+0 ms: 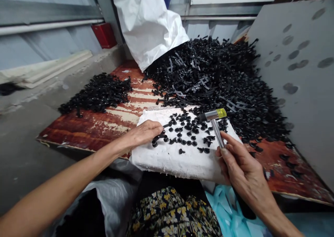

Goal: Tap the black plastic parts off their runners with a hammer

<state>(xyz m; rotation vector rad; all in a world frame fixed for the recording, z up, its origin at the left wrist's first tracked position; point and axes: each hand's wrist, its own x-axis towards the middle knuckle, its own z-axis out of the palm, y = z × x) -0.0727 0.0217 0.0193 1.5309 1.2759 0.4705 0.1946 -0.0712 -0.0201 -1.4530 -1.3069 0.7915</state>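
Observation:
In my right hand (241, 164) is a small mallet (216, 124) with a metal shaft, a black face at one end of its head and a yellow face at the other. Its head is raised over the right part of a white block (161, 158). My left hand (148, 131) is closed on small black plastic parts at the block's left side; their exact shape is partly hidden by the fingers. Loose black plastic pieces with round heads (189, 143) lie scattered across the block between both hands.
Behind the block rises a large heap of black plastic parts (198, 73), with a white sack (151, 24) above it. A smaller pile (96, 92) sits left on the worn red board (86, 129). A grey spotted panel (300, 66) stands at right. Turquoise plastic (229, 209) lies below.

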